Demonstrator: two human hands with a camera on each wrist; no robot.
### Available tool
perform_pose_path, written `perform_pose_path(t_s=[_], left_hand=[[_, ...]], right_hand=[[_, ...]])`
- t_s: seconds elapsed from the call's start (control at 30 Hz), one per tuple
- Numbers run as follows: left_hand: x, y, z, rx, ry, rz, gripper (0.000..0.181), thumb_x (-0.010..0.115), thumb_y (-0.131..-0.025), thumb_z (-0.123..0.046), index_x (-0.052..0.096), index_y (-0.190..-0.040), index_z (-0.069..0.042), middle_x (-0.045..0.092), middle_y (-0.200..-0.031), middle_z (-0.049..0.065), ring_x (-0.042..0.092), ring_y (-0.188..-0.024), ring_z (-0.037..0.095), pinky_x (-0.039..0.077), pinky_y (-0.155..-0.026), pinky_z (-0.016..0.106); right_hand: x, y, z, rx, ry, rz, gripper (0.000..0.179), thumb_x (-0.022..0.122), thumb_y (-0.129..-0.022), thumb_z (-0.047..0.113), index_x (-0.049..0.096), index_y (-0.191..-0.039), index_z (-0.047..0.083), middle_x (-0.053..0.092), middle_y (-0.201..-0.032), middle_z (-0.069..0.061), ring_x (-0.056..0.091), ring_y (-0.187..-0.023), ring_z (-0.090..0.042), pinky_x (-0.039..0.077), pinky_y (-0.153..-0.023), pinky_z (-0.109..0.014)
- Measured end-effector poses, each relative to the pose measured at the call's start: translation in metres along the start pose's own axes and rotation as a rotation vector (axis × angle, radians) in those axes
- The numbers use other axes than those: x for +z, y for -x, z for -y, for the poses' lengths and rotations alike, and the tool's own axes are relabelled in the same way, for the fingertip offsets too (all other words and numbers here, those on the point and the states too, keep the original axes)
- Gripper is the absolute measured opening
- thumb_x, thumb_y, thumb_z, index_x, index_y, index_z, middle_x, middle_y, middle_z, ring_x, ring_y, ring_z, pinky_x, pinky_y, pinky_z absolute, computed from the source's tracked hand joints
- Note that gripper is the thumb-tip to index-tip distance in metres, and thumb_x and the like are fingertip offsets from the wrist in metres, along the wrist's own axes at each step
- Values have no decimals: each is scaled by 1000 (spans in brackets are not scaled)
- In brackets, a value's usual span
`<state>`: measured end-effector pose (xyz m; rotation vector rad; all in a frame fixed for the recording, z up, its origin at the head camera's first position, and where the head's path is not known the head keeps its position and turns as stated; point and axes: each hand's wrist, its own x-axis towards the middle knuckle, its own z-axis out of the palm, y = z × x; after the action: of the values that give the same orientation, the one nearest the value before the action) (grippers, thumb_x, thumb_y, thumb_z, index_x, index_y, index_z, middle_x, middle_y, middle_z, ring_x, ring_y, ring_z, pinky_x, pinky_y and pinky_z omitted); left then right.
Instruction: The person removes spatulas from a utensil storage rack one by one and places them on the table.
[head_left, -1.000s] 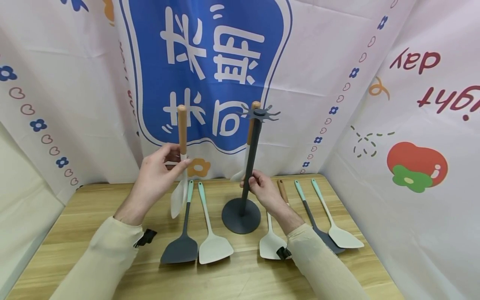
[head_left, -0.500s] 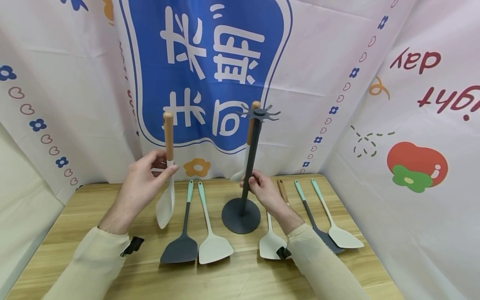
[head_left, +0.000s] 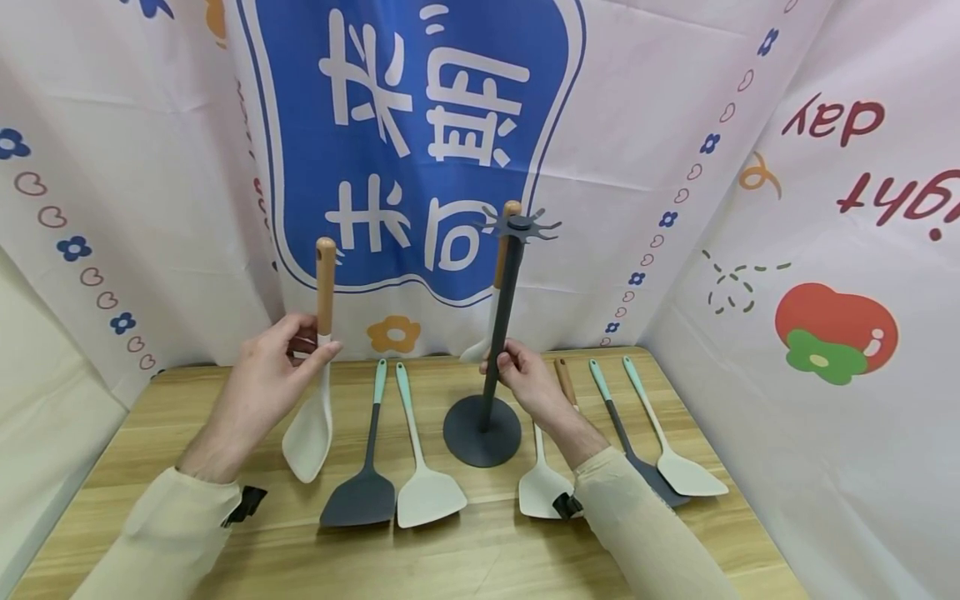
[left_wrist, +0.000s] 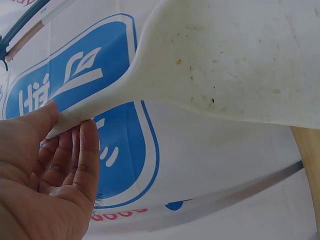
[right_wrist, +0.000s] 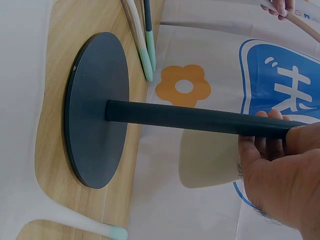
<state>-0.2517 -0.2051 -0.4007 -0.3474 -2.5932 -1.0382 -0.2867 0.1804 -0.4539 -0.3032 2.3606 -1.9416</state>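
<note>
In the head view my left hand (head_left: 262,379) pinches a white spatula (head_left: 308,437) just below its wooden handle, on the left side of the table. The spatula stands handle up, blade down. Small brown specks mark its white blade (left_wrist: 225,65) in the left wrist view. My right hand (head_left: 528,383) grips the pole of a dark utensil stand (head_left: 507,300), fingers wrapped round it. Hooks ring the stand's top, and its round base (right_wrist: 97,110) sits on the table. Another wooden-handled white utensil (head_left: 500,265) hangs at the stand's back, partly hidden by the pole.
Left of the base lie a dark spatula (head_left: 360,500) and a white one (head_left: 431,498), both mint-handled. On the right are a brown-handled white spatula (head_left: 543,487), partly under my right arm, a dark spatula (head_left: 652,479) and a white one (head_left: 692,475). A printed cloth (head_left: 637,108) stands behind.
My left hand has moved left and down, toward me, with the white spatula, whose blade now faces the head camera more. My right hand has stayed on the pole.
</note>
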Motion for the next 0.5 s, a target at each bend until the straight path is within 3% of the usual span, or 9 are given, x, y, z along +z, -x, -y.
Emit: perform_pose_path(t_s=[0.1,0.27,0.5], left_hand=[[0,1,4,0,-23,5,41,75,-118,-34,71,-143,-1,83,-122,23,82,-108,39,71,-88,41],[1,4,11,3,-32,30,41,74,-119,-34,70,-140,0,83,-124,26,83,-110,43,72,-95,65],[6,9,24,-30,-52,89,41,69,-121,-39,70,-139,-2,82,-126,25,83,-112,41,73,-99,64]], right_hand=[[0,0,0,3,2,4,32,51,-124,19,71,-134,-4,80,-123,-17,77,-124,-23,61,-130,-53],[0,0,0,3,10,5,32,52,-124,20,71,-134,-4,81,-123,-16,77,-127,-26,60,-131,-53],[0,0,1,-1,8,0,32,52,-124,20,71,-134,-3,80,-123,-18,77,-126,-25,60,-130,-53]])
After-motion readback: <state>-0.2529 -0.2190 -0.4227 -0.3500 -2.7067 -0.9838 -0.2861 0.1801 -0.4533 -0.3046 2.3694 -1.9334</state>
